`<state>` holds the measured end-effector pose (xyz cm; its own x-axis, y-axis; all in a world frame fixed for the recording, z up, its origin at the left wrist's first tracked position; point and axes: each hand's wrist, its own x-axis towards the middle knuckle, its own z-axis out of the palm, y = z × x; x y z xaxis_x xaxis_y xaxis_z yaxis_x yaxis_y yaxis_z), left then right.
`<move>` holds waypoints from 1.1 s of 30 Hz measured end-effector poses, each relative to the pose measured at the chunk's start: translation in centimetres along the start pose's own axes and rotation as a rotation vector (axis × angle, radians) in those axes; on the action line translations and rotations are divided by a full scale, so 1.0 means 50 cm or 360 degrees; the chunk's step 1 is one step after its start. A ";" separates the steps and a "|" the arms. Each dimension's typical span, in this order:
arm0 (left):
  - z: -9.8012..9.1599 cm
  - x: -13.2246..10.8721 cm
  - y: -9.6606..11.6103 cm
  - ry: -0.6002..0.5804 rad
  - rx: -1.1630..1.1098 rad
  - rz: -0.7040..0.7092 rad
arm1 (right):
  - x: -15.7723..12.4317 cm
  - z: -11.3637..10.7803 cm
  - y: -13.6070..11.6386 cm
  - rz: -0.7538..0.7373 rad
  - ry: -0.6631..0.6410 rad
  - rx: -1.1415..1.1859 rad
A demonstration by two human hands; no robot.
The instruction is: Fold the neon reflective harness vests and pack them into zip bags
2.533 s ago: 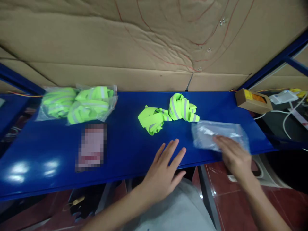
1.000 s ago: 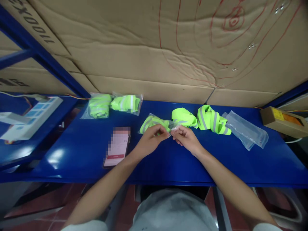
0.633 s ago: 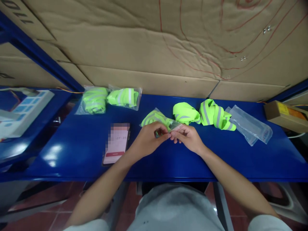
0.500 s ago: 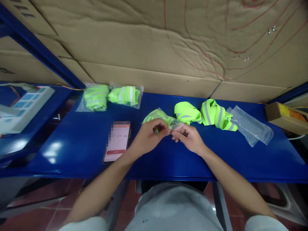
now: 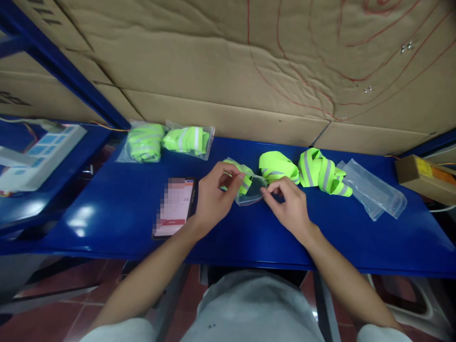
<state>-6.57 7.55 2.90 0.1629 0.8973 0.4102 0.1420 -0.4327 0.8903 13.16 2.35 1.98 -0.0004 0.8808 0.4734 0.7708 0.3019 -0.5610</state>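
Note:
A clear plastic bag (image 5: 253,194) lies between my hands, its mouth spread toward the right. Inside its left part sits a bundled yellow-green reflective strap (image 5: 245,184), partly hidden by my left hand. My left hand (image 5: 220,194) pinches the bag's upper edge between thumb and forefinger. With its fingertips, my right hand (image 5: 288,202) pinches the bag's right end. Just beyond my right hand lie two unbagged items: one coiled reflective strap (image 5: 278,166) and another rolled reflective strap (image 5: 322,172) to its right.
Two bagged straps, a left one (image 5: 145,142) and a right one (image 5: 188,141), lie at the back left. A phone (image 5: 174,209) rests left of my hands. Flat plastic bags (image 5: 374,187) and a small cardboard box (image 5: 425,178) are at right. Cardboard (image 5: 213,109) walls the table's back.
My hands have moved apart a little, and the bag's mouth, bunched between my fingers before, is now stretched wider. My left hand has shifted slightly up along the bag.

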 end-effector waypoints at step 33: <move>-0.046 0.063 -0.023 0.0171 -0.1003 -0.0625 | 0.033 0.008 0.016 0.0883 -0.0133 0.1352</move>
<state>-8.46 11.06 3.60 0.1145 0.9930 0.0275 -0.4214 0.0235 0.9066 13.54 4.17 2.03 0.1502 0.9882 -0.0306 -0.0312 -0.0262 -0.9992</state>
